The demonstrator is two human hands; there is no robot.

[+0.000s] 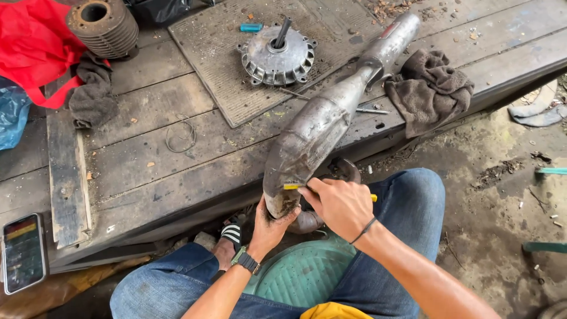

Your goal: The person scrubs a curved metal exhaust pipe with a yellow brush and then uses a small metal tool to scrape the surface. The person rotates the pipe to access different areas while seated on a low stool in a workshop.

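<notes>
A rough outdoor repair workshop: a worn plank counter carries a finned engine cylinder, a metal engine cover, greasy rags, beside a dirt floor.

The head camera looks steeply down, close over the lap, toward a wooden platform ahead

My right hand covers most of the yellow-handled tool; can't see its tip. Left hand hides the exhaust pipe mouth. Phone screen too blurry to make out. Red bag and blue bag cut off at left edge.
</notes>
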